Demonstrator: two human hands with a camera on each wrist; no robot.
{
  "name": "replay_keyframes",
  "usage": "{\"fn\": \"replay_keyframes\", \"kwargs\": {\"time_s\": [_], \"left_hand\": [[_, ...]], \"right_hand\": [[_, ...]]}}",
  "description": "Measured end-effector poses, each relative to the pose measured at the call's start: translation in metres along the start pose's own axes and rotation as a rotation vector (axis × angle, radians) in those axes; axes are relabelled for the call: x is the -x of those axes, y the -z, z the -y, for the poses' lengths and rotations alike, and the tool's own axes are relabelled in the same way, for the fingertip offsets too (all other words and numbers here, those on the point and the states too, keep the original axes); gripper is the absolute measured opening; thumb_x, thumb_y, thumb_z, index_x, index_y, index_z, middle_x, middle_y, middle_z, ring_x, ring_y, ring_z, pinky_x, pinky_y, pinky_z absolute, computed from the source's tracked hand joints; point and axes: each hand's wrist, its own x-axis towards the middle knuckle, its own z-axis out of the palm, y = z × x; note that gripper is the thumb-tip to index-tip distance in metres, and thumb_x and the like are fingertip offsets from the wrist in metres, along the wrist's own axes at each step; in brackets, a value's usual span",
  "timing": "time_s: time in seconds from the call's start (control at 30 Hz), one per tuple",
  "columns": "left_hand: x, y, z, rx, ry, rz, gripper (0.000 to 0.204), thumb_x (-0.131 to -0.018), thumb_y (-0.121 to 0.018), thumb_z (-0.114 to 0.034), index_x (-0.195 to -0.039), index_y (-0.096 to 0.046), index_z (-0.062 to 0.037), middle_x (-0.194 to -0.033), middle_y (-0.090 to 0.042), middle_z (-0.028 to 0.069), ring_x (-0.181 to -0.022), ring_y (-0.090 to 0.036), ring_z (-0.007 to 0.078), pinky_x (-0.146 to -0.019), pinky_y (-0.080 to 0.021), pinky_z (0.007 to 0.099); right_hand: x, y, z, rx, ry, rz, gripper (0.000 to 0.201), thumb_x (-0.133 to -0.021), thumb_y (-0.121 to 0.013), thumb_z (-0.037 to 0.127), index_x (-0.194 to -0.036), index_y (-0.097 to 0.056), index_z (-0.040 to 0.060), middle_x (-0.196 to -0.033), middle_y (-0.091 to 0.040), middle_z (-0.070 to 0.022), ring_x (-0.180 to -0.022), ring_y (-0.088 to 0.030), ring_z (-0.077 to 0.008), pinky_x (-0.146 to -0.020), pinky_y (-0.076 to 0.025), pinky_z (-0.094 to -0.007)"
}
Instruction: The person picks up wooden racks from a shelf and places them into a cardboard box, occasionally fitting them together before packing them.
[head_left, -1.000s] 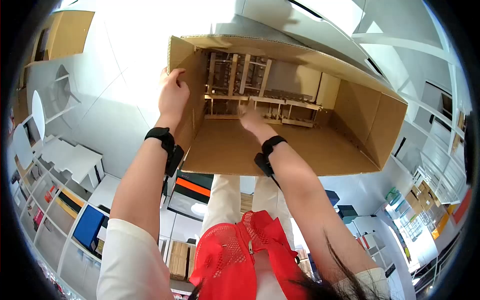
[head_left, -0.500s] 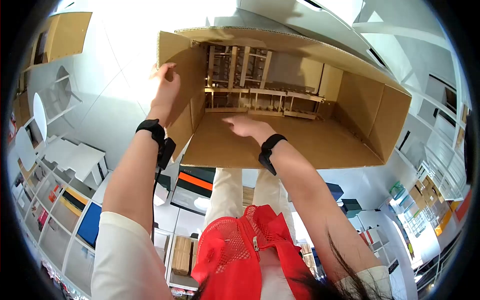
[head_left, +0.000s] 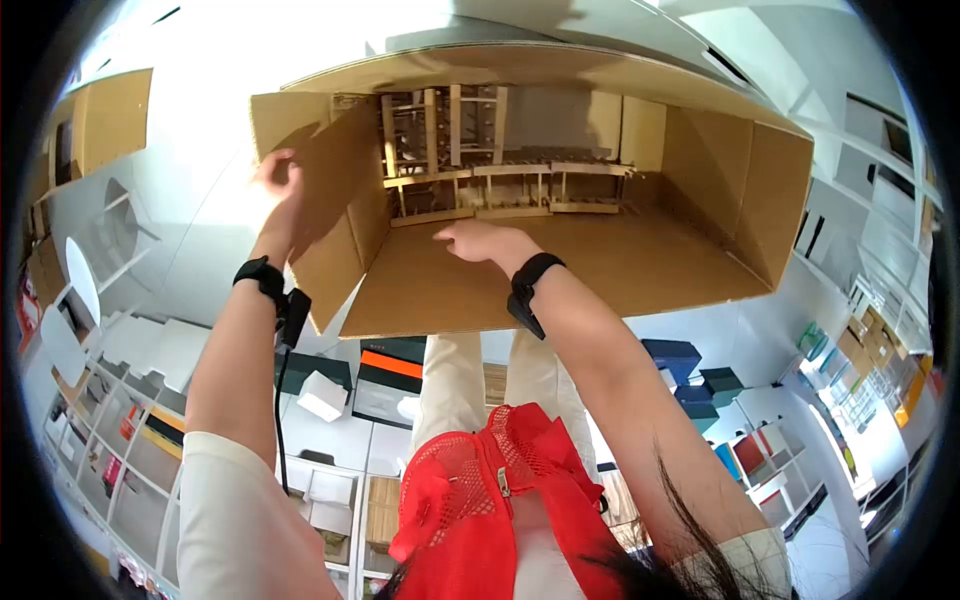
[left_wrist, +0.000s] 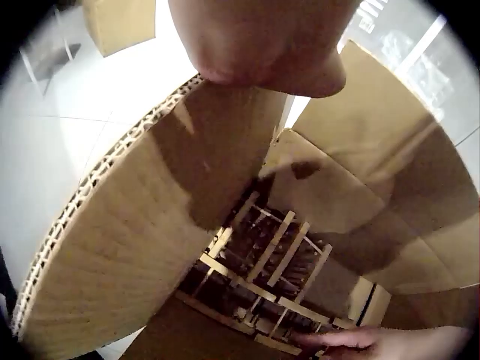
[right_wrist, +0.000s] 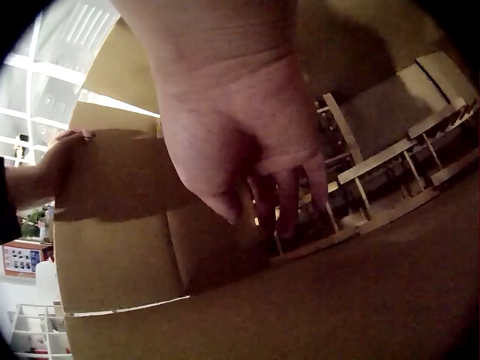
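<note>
A large open cardboard box [head_left: 620, 270] faces me, with its side flap [head_left: 335, 210] swung out to the left. My left hand [head_left: 277, 190] holds that flap at its outer edge; in the left wrist view the hand [left_wrist: 262, 45] covers part of the corrugated edge. Inside, along the back, stand several pale wooden slatted frames [head_left: 515, 170] with thin crossbars, some upright and some lying in a row. My right hand [head_left: 480, 242] hovers in front of the row, empty. Its loosely bent fingers [right_wrist: 287, 210] overlap the frames in the right wrist view.
Another cardboard box [head_left: 115, 120] sits at far left on the pale floor. White shelving [head_left: 120, 480] runs along the lower left. Dark boxes [head_left: 390, 375] lie below the box, near my legs, and blue and green boxes [head_left: 690, 375] are at the right.
My right hand has drawn back from the wooden frames toward the box's front. My left hand has moved left, and the flap has swung wider outward with it.
</note>
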Motion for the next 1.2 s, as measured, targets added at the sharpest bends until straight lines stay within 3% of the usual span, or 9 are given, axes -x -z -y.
{"fn": "replay_keyframes", "kwargs": {"time_s": [0.1, 0.2, 0.3, 0.33, 0.57, 0.63, 0.83, 0.97, 1.2], "left_hand": [[-0.002, 0.002, 0.004, -0.012, 0.053, 0.012, 0.02, -0.075, -0.056, -0.013, -0.093, -0.06, -0.0067, -0.089, -0.058, 0.0114, -0.079, -0.057, 0.0242, -0.072, -0.045, 0.0323], [-0.004, 0.007, 0.015, 0.034, 0.003, 0.026, 0.015, -0.079, -0.055, -0.012, -0.091, -0.06, -0.0056, -0.089, -0.059, 0.0079, -0.083, -0.056, 0.0169, -0.074, -0.045, 0.0287], [-0.007, 0.011, 0.028, 0.163, -0.034, 0.054, 0.015, -0.08, -0.055, -0.012, -0.092, -0.061, -0.0058, -0.088, -0.057, 0.0065, -0.079, -0.054, 0.016, -0.074, -0.044, 0.0268], [-0.01, 0.01, 0.04, 0.038, 0.065, 0.023, 0.015, -0.08, -0.054, -0.011, -0.093, -0.061, -0.0059, -0.09, -0.058, 0.0057, -0.081, -0.055, 0.015, -0.075, -0.044, 0.0258], [-0.026, 0.01, 0.087, -0.025, -0.063, 0.008, 0.014, -0.08, -0.052, -0.007, -0.092, -0.061, -0.0048, -0.095, -0.06, 0.0059, -0.088, -0.056, 0.0153, -0.08, -0.043, 0.027], [-0.027, 0.012, 0.078, -0.036, -0.046, -0.004, 0.014, -0.079, -0.055, -0.01, -0.09, -0.063, -0.0075, -0.093, -0.058, 0.0072, -0.087, -0.057, 0.0184, -0.079, -0.044, 0.0295], [-0.017, 0.011, 0.036, -0.233, -0.021, -0.044, 0.015, -0.077, -0.056, -0.018, -0.09, -0.062, -0.0106, -0.092, -0.057, 0.0102, -0.085, -0.057, 0.0229, -0.077, -0.044, 0.0325], [-0.013, 0.008, 0.025, -0.307, -0.08, -0.054, 0.015, -0.078, -0.055, -0.017, -0.088, -0.062, -0.0099, -0.089, -0.057, 0.0108, -0.083, -0.056, 0.0239, -0.076, -0.044, 0.0335], [-0.003, -0.001, -0.009, -0.475, -0.063, -0.086, 0.015, -0.077, -0.055, -0.02, -0.087, -0.063, -0.0119, -0.089, -0.056, 0.0117, -0.082, -0.056, 0.0253, -0.075, -0.044, 0.0345]], "right_hand": [[0.009, -0.003, -0.012, -0.085, -0.009, -0.042, 0.037, -0.086, -0.041, 0.015, -0.122, -0.046, 0.0132, -0.125, -0.046, -0.0102, -0.112, -0.045, -0.028, -0.092, -0.038, -0.0354], [0.015, -0.005, -0.021, -0.03, 0.073, -0.059, 0.035, -0.085, -0.043, 0.016, -0.119, -0.05, 0.0118, -0.121, -0.05, -0.0089, -0.11, -0.047, -0.0266, -0.09, -0.039, -0.0345], [0.028, 0.0, -0.017, -0.064, 0.053, -0.023, 0.035, -0.085, -0.045, 0.018, -0.118, -0.05, 0.0121, -0.12, -0.051, -0.0074, -0.108, -0.048, -0.0256, -0.089, -0.04, -0.0345], [0.027, -0.002, -0.022, -0.069, 0.076, -0.039, 0.034, -0.085, -0.045, 0.02, -0.117, -0.051, 0.0126, -0.119, -0.051, -0.0074, -0.108, -0.048, -0.0255, -0.088, -0.041, -0.0346], [0.102, 0.007, -0.04, 0.041, 0.065, -0.11, 0.035, -0.085, -0.045, 0.026, -0.116, -0.051, 0.0145, -0.121, -0.048, -0.0102, -0.106, -0.048, -0.0305, -0.084, -0.042, -0.0393], [0.129, 0.004, -0.06, 0.149, 0.068, -0.13, 0.038, -0.085, -0.044, 0.034, -0.119, -0.049, 0.0151, -0.124, -0.045, -0.014, -0.108, -0.046, -0.0328, -0.088, -0.04, -0.0399], [0.222, -0.01, -0.121, 0.009, -0.062, -0.249, 0.067, -0.077, -0.051, 0.053, -0.123, -0.043, 0.0065, -0.126, -0.042, -0.0149, -0.118, -0.037, -0.0313, -0.096, -0.031, -0.043], [0.266, -0.024, -0.149, 0.184, -0.103, -0.298, 0.062, -0.073, -0.059, 0.045, -0.12, -0.046, 0.007, -0.12, -0.046, -0.0141, -0.114, -0.04, -0.031, -0.094, -0.033, -0.0439], [0.257, -0.055, -0.175, 0.262, -0.027, -0.594, 0.031, -0.066, -0.059, 0.015, -0.096, -0.058, 0.0071, -0.098, -0.056, -0.0086, -0.098, -0.05, -0.0273, -0.085, -0.039, -0.0423]]}}
